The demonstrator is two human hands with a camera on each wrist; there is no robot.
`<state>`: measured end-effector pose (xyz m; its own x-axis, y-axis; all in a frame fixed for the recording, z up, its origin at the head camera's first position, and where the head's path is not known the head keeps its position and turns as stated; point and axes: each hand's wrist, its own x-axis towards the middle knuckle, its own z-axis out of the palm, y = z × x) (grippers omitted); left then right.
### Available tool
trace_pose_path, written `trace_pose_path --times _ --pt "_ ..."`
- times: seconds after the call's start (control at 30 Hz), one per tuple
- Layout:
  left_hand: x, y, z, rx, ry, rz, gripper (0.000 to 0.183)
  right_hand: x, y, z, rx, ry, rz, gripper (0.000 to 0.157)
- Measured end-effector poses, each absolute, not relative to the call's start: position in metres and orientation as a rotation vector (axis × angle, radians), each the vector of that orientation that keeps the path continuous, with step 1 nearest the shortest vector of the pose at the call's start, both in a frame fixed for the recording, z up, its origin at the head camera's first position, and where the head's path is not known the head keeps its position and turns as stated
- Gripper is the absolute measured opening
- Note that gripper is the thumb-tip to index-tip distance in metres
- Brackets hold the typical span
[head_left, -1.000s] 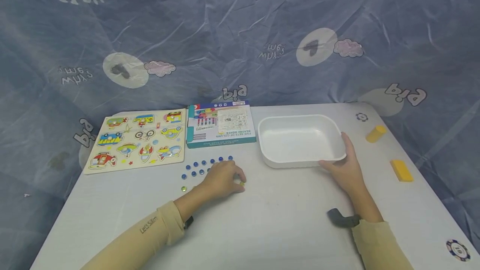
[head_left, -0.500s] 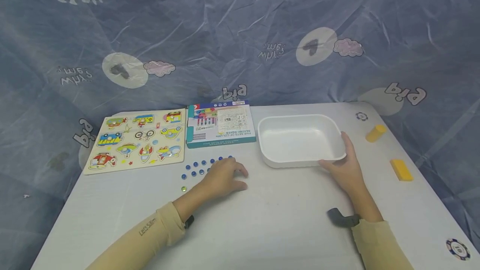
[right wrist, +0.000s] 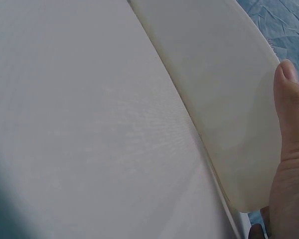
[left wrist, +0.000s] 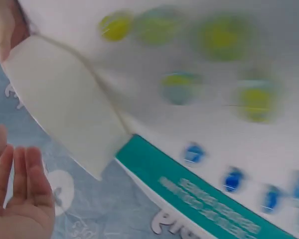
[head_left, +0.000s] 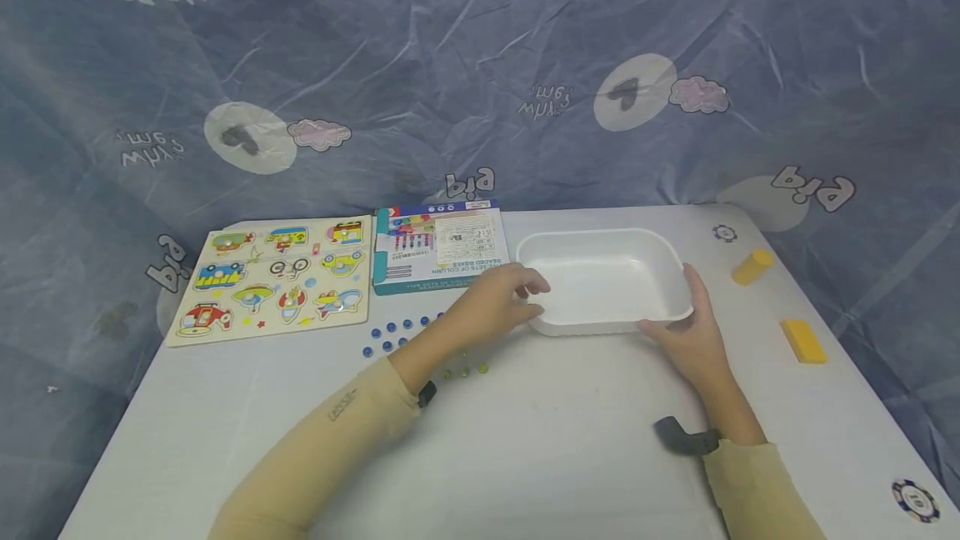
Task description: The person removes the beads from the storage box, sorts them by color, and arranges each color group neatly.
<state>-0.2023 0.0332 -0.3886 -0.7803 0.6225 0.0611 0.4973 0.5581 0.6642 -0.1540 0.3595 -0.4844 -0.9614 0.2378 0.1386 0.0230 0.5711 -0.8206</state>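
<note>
My left hand (head_left: 491, 307) is at the left rim of a white plastic tub (head_left: 588, 327), its fingertips reaching over the edge. In the left wrist view its fingers (left wrist: 21, 174) are loosely extended, with nothing visible between them and the thumb. My right hand (head_left: 693, 340) grips the tub's right end, the thumb (right wrist: 291, 109) at the rim. Several yellow-green glass beads (head_left: 483, 367) lie below my left forearm, some of them hidden by it. Behind them, blue beads (head_left: 407, 325) stand in two rows, partly covered by the left arm.
A wooden picture puzzle board (head_left: 273, 282) lies at the back left. A flat teal-edged game box (head_left: 442, 248) is beside it, close to the tub. On the right are a yellow cylinder (head_left: 752, 267) and a yellow block (head_left: 803, 341). A patterned cloth (head_left: 480, 73) hangs behind the table.
My left hand has left the yellow-green beads and moved up and right to the tub's left rim. A bead that was at its fingertips now lies on the table. My right hand stays put.
</note>
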Motion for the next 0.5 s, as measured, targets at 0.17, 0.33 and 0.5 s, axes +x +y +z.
trace_pose_path --times 0.17,0.33,0.5 --pt "-0.223 0.069 -0.388 1.042 2.525 0.899 0.030 -0.153 0.359 -0.483 -0.221 -2.568 1.334 0.112" --pt "-0.237 0.092 -0.397 1.047 2.469 0.723 0.028 -0.152 0.358 -0.482 -0.215 -2.563 1.347 0.112" --pt "-0.243 0.109 -0.403 0.989 2.426 0.544 0.025 -0.153 0.358 -0.482 -0.204 -2.557 1.349 0.112"
